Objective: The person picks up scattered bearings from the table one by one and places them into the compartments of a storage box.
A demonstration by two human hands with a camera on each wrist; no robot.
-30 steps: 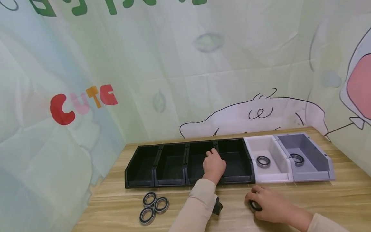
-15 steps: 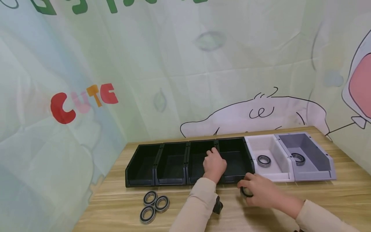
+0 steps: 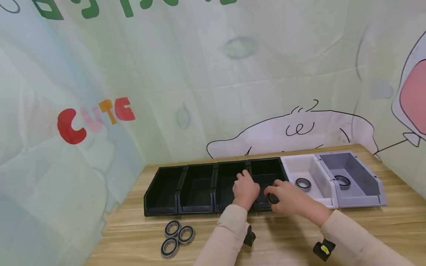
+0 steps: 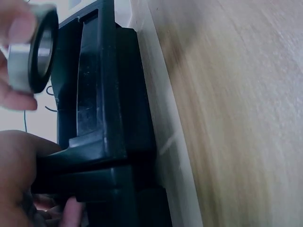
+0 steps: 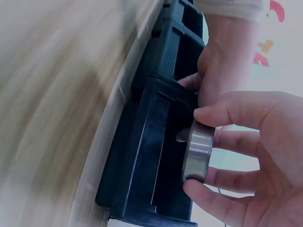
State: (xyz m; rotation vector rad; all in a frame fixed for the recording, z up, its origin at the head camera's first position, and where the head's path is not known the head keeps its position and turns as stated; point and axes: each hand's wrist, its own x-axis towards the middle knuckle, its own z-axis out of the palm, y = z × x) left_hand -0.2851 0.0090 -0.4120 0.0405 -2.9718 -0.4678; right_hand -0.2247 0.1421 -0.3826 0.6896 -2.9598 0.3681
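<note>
My right hand (image 3: 290, 199) grips a ball bearing (image 5: 198, 152) by its outer rim, fingers and thumb spread round it. It is over the front of the fourth black bin (image 3: 270, 166), the one beside the white bin. My left hand (image 3: 245, 189) straddles the divider between the third and fourth black bins, gripping the wall (image 4: 90, 153) with fingers on either side. In the left wrist view the held bearing hangs above the bin opening. Three more bearings (image 3: 169, 247) lie grouped on the table, left of my left forearm.
A white bin (image 3: 321, 190) and a grey bin (image 3: 357, 181) end the row on the right, each with one bearing inside. Further black bins (image 3: 196, 184) stand at the left. The wooden table (image 3: 126, 236) reaches back to a printed cloth (image 3: 186, 74).
My right hand has lifted the bearing off the table and carried it left and forward over the fourth black bin. My left hand has stayed in place.
</note>
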